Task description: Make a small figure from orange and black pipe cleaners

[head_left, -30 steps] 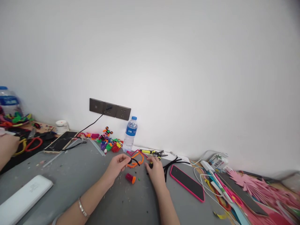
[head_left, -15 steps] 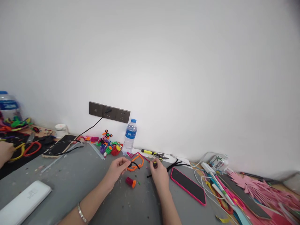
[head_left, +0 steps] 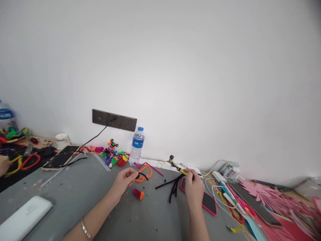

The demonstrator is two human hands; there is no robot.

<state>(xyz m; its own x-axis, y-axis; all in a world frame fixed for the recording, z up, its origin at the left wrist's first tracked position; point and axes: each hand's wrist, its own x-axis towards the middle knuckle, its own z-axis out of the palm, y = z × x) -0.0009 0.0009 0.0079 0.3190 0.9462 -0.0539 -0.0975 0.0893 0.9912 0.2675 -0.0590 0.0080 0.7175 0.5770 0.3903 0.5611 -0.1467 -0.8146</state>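
Observation:
Pinched in the fingertips of my left hand (head_left: 125,180) is a short, curved black pipe cleaner (head_left: 143,174). Just beyond it lies a bent orange pipe cleaner (head_left: 150,171), partly hidden by my fingers. My right hand (head_left: 194,185) is closed around yellow-and-black pliers (head_left: 182,171), raised above the back of the table; a part with a dark tip sticks out to the left. Several black pipe cleaners (head_left: 173,190) lie left of that hand. A magenta and orange coiled piece (head_left: 137,194) rests on the table in front of my left hand.
A water bottle (head_left: 137,145) stands against the wall beside small colourful figures (head_left: 116,157). A pink-cased phone (head_left: 209,204) lies under my right wrist. White cable (head_left: 213,194), scissors and pink paper (head_left: 265,197) crowd the right. Another person's hand (head_left: 3,165) is at far left near scissors.
My right hand has picked up the pliers from the back of the table and moved right, uncovering the black pipe cleaners. My left hand keeps its pinch on the black piece.

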